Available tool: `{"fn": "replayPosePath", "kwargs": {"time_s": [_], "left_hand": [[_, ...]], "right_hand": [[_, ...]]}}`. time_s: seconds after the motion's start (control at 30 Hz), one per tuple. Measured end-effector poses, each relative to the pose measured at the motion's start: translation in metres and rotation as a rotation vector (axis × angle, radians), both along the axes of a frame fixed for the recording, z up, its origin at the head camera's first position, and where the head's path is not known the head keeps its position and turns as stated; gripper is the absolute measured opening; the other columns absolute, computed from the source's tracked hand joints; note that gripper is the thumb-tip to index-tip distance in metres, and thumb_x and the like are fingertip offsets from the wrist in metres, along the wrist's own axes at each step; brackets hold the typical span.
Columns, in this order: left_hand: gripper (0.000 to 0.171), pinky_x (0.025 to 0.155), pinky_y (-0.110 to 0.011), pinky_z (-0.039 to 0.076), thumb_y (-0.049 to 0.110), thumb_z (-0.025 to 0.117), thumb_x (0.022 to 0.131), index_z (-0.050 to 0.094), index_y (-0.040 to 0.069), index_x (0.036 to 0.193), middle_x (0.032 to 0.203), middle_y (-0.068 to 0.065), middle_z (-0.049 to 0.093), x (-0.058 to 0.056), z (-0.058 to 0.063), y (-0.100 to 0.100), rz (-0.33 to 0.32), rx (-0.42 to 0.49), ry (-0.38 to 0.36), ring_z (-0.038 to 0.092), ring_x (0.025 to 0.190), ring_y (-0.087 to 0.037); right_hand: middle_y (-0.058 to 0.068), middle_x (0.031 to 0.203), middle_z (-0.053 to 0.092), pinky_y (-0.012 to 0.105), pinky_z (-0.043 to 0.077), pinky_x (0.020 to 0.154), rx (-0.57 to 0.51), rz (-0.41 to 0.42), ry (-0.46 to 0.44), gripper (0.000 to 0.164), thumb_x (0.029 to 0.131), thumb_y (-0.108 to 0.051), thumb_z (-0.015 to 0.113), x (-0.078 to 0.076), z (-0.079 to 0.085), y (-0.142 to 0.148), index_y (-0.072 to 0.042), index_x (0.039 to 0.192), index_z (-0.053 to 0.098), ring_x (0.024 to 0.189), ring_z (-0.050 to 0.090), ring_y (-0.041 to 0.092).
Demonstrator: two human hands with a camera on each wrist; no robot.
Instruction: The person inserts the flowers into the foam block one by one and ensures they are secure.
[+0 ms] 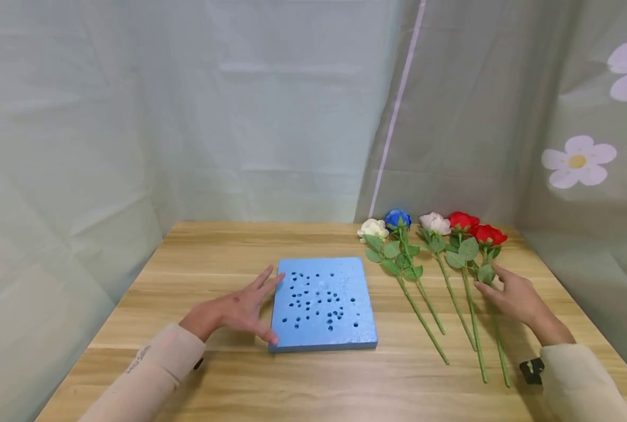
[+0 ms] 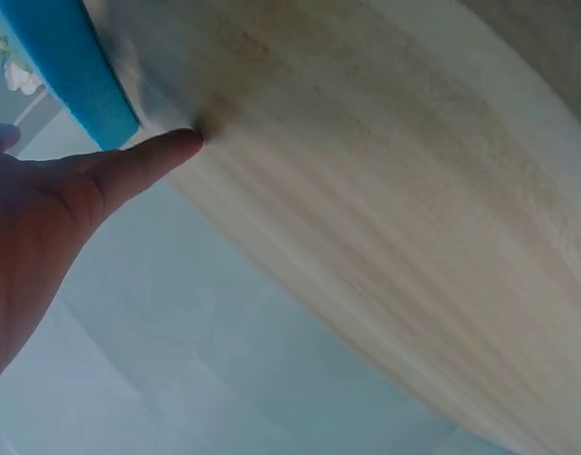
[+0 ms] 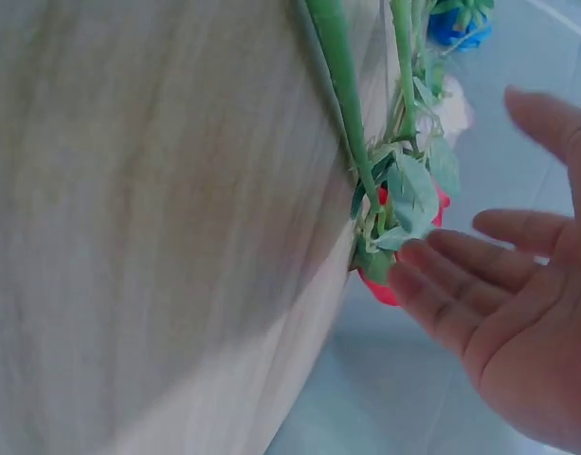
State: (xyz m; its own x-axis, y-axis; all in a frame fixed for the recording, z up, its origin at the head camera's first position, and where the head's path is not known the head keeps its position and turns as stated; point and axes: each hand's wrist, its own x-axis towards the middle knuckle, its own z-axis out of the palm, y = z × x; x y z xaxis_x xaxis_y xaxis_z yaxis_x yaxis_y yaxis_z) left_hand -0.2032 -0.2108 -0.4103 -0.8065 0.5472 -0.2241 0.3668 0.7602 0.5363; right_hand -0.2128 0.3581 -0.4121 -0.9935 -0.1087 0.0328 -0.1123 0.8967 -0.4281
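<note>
Spread, your left hand point(image 1: 242, 309) likely steadies the blue board point(image 1: 313, 336). Your uncurled right hand point(image 1: 519, 297) perhaps touches the rightmost rose point(image 1: 490, 235).

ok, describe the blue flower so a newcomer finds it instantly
On the wooden table, find the flat blue board dotted with holes. Right of it, toward the back edge, the blue flower has its head between the cream flower and the pale pink flower. No other bloom is blue.
</note>
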Motion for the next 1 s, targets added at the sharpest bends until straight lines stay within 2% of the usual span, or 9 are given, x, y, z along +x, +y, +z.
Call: {"fn": "replayPosePath", "kwargs": {"time_s": [0.13, 0.3, 0.43, 0.57, 0.67, 0.83, 1.0], "left_hand": [[0.136, 0.111, -0.061, 0.032, 0.063, 0.087, 0.063, 0.004, 0.018, 0.162, 0.165, -0.017, -0.013, 0.002, -0.003, 0.0, -0.004, 0.008, -0.015, 0.018, 0.147, -0.046], [0.139, 0.114, -0.056, 0.028, 0.061, 0.089, 0.062, 0.004, 0.014, 0.162, 0.166, -0.016, -0.01, 0.002, -0.006, -0.001, -0.038, 0.026, 0.012, 0.013, 0.149, -0.041], [0.139, 0.118, -0.051, 0.022, 0.063, 0.087, 0.064, 0.004, 0.009, 0.161, 0.166, -0.014, -0.009, 0.002, -0.01, -0.001, -0.067, 0.03, 0.021, 0.007, 0.151, -0.034], [0.136, 0.119, -0.05, 0.02, 0.063, 0.085, 0.066, 0.008, 0.004, 0.16, 0.166, -0.015, -0.005, 0.001, -0.013, -0.001, -0.082, 0.023, 0.026, 0.007, 0.151, -0.032], [0.132, 0.119, -0.049, 0.02, 0.062, 0.085, 0.067, 0.012, 0.002, 0.159, 0.166, -0.015, -0.001, 0.0, -0.012, -0.001, -0.088, 0.017, 0.019, 0.007, 0.152, -0.031], [0.13, 0.119, -0.047, 0.02, 0.061, 0.086, 0.066, 0.017, 0.002, 0.159, 0.167, -0.013, 0.001, -0.006, -0.012, -0.001, -0.083, -0.001, -0.003, 0.008, 0.152, -0.03], [0.128, 0.119, -0.049, 0.02, 0.055, 0.089, 0.067, 0.018, -0.001, 0.158, 0.166, -0.016, 0.002, -0.014, -0.012, -0.001, -0.084, 0.033, -0.024, 0.009, 0.151, -0.033]], "right_hand": [[0.046, 0.12, 0.053, 0.062, 0.052, 0.082, -0.007, -0.055, -0.038, 0.072, 0.102, -0.035, 0.056, 0.001, -0.001, 0.005, 0.027, 0.133, 0.039, 0.107, 0.056, 0.059], [0.042, 0.111, 0.06, 0.058, 0.053, 0.079, -0.015, -0.074, -0.107, 0.064, 0.102, -0.033, 0.056, -0.001, -0.002, 0.013, 0.027, 0.122, 0.048, 0.099, 0.061, 0.055], [0.038, 0.105, 0.064, 0.049, 0.057, 0.075, -0.094, -0.076, -0.202, 0.063, 0.101, -0.031, 0.058, -0.002, -0.005, 0.017, 0.027, 0.123, 0.049, 0.087, 0.069, 0.039], [0.023, 0.09, 0.068, 0.038, 0.057, 0.068, -0.212, -0.115, -0.311, 0.067, 0.1, -0.031, 0.06, -0.004, -0.008, 0.016, 0.029, 0.126, 0.043, 0.075, 0.069, 0.023], [0.013, 0.084, 0.069, 0.035, 0.057, 0.065, -0.23, -0.13, -0.335, 0.062, 0.1, -0.029, 0.061, -0.006, -0.008, 0.015, 0.027, 0.123, 0.047, 0.073, 0.068, 0.019], [0.011, 0.084, 0.069, 0.034, 0.059, 0.065, -0.259, -0.145, -0.36, 0.053, 0.097, -0.026, 0.066, -0.009, -0.009, 0.015, 0.024, 0.113, 0.056, 0.074, 0.068, 0.018], [0.009, 0.08, 0.067, 0.032, 0.059, 0.063, -0.295, -0.159, -0.372, 0.04, 0.093, -0.02, 0.07, -0.012, -0.01, 0.014, 0.019, 0.101, 0.062, 0.07, 0.066, 0.015]]}}
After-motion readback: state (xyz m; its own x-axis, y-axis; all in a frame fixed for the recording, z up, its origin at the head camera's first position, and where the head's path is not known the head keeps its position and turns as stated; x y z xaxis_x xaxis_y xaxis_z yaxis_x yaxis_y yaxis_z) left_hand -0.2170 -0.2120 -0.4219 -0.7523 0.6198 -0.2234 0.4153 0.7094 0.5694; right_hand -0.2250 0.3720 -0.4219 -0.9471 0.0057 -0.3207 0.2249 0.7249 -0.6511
